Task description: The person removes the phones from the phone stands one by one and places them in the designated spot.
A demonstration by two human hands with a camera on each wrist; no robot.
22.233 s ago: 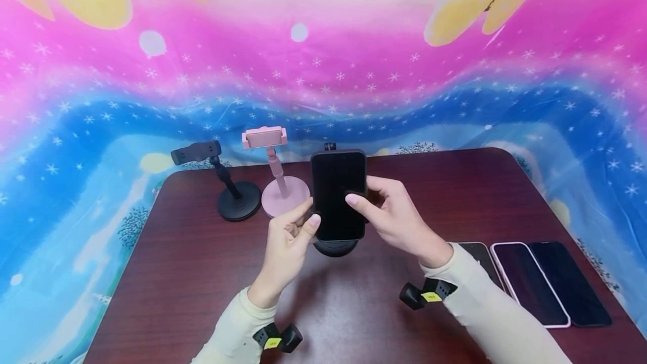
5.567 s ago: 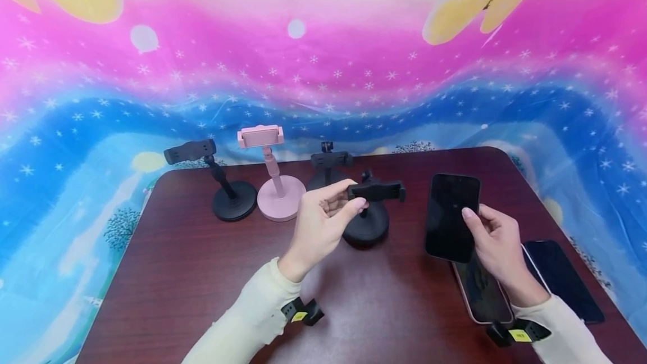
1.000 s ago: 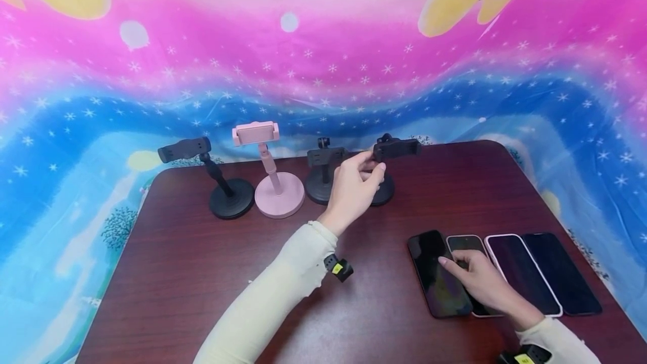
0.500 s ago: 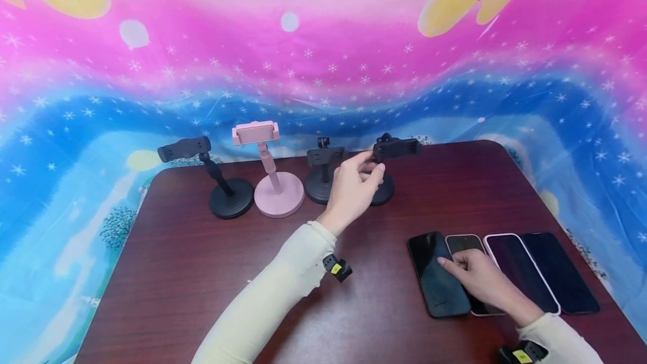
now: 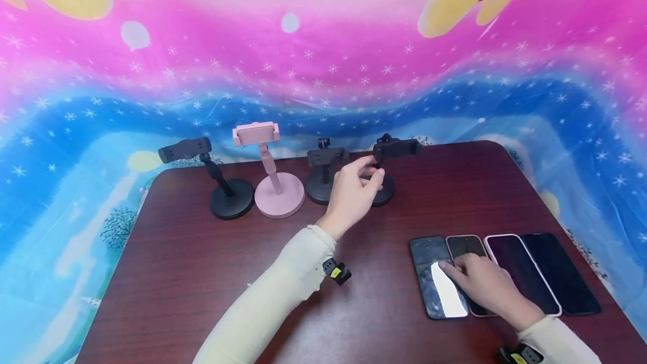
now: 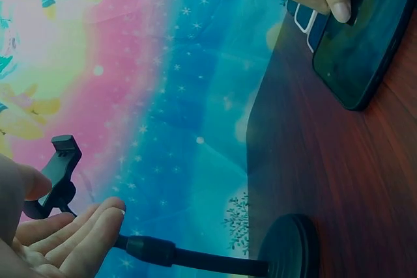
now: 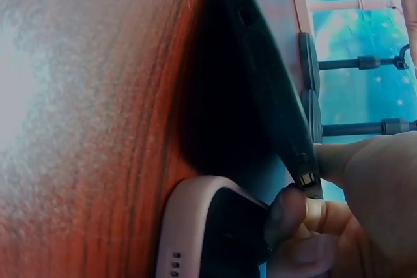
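Observation:
My right hand (image 5: 487,285) pinches the near black smartphone (image 5: 428,274) by its right edge, thumb on the screen. In the right wrist view the smartphone (image 7: 267,76) is tilted, its gripped edge raised above the table and fingers curled below it. My left hand (image 5: 351,192) is at the rightmost black phone stand (image 5: 399,149), fingers loosely spread beside its clamp. The left wrist view shows the left hand (image 6: 65,232) with fingers extended near the stand's neck (image 6: 153,250). The left hand partly hides the stand's round base (image 5: 385,191).
Three more phone stands line the back: a black one (image 5: 229,198), a pink one (image 5: 279,198) and another black one (image 5: 327,156). Beside the pinched smartphone lie a pink-edged phone (image 5: 462,245), a white-rimmed phone (image 5: 523,271) and a dark phone (image 5: 561,274) on the table (image 5: 202,285).
The rightmost stand has gone back into the row since several seconds ago, and the smartphone has come down beside the others. In the last second it has tilted flatter, its screen now reflecting a bright patch.

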